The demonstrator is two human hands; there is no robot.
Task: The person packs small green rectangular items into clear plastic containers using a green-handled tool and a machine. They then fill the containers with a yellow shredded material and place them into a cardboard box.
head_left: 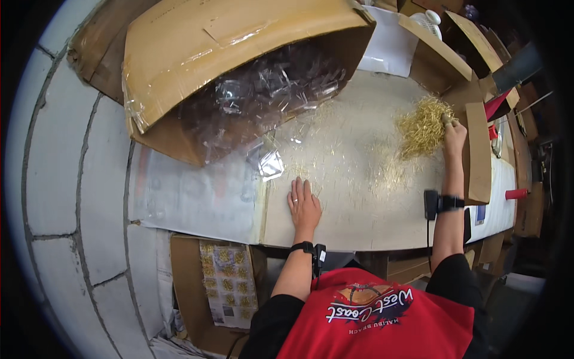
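My left hand lies flat, palm down, fingers together, on the pale table top, holding nothing. Thin gold pins are scattered thinly around it. My right hand reaches far to the right, its fingers closed into the edge of a tangled heap of gold pins. Both wrists wear black bands with small devices. Just ahead of the left hand lies a small clear plastic bag.
A big cardboard box tipped on its side spills clear plastic bags at the back left. Cardboard walls stand along the right edge. Below the table's near edge, an open box holds packets of gold pieces. A block wall is on the left.
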